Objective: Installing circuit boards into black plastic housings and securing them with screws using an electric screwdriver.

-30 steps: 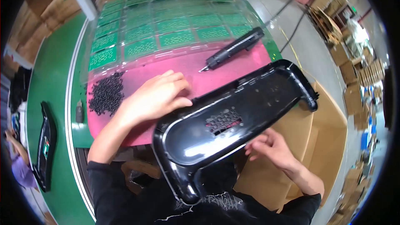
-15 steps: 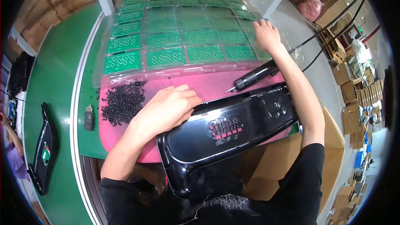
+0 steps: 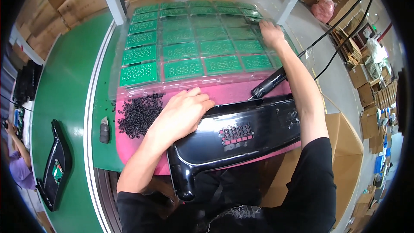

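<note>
A glossy black plastic housing [image 3: 207, 146] lies tilted across the near edge of the work surface, a grid of small openings in its middle. My left hand [image 3: 183, 112] is closed over its far edge, fingertips hidden behind that edge. My right arm stretches over the housing's right end. At the far right of a clear plastic tray [image 3: 181, 79], my right hand [image 3: 272, 33] reaches down with bent fingers, their tips hidden. Green circuit boards [image 3: 139, 73] fill the tray in rows. Beside the right forearm rests a black electric screwdriver [image 3: 269, 84], its tip close to the housing.
Many small black parts [image 3: 140, 116] are heaped on the pink mat [image 3: 125, 146], left of my left hand. A dark wrapped object [image 3: 104, 131] stands nearby. Another black housing [image 3: 54, 168] lies on the green table at left. An open cardboard box [image 3: 340, 146] stands at right.
My right hand has moved a little farther and leftward onto the tray, its fingers now lower. My left hand stays on the housing. The whole view has shifted slightly.
</note>
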### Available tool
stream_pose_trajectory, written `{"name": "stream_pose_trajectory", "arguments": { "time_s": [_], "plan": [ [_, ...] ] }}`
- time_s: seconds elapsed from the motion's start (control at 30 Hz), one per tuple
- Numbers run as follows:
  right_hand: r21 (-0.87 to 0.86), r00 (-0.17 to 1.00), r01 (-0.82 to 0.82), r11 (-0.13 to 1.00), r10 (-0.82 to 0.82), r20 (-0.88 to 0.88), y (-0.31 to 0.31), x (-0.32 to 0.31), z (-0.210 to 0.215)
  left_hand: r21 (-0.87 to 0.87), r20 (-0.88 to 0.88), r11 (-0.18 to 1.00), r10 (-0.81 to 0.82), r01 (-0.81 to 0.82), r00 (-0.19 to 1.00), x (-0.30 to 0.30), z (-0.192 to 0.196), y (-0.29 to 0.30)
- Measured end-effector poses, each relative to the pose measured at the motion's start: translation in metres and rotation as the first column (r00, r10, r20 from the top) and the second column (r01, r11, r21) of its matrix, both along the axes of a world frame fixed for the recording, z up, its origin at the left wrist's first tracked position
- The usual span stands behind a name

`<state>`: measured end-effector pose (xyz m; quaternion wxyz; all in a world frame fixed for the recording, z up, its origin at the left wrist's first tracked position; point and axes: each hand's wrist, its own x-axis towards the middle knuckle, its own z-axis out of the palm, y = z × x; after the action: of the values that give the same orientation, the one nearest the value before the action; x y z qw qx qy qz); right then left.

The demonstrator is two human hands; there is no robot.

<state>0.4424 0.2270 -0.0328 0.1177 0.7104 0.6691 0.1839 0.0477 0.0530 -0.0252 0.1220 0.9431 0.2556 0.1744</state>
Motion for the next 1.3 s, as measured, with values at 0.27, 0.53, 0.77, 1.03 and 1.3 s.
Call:
{"name": "stream_pose_trajectory", "arguments": {
  "time_s": [0.27,0.53,0.77,1.03,1.3],
  "plan": [
    [0.521,0.558,-0.268,0.810,0.572,-0.601,-0.108,-0.074,0.064,0.103,0.175,0.990,0.079,-0.098,0.981,0.003,0.003,-0.009],
    [0.317,0.239,-0.603,0.732,0.545,-0.804,-0.227,-0.145,0.088,0.245,0.431,0.962,0.004,-0.121,0.902,0.009,0.018,-0.011],
    [0.391,0.397,-0.430,0.814,0.560,-0.727,-0.253,-0.125,0.074,0.281,0.453,0.959,-0.101,-0.034,0.886,0.006,0.016,-0.007],
    [0.182,-0.003,-0.104,0.978,0.182,-0.983,-0.291,-0.118,0.055,-0.033,0.389,0.988,-0.125,0.149,0.913,0.005,0.014,-0.015],
    [0.084,0.020,-0.375,0.923,0.099,-0.995,-0.300,-0.103,0.029,-0.324,0.068,0.942,-0.062,0.080,0.996,0.007,0.014,-0.025]
  ]
}}
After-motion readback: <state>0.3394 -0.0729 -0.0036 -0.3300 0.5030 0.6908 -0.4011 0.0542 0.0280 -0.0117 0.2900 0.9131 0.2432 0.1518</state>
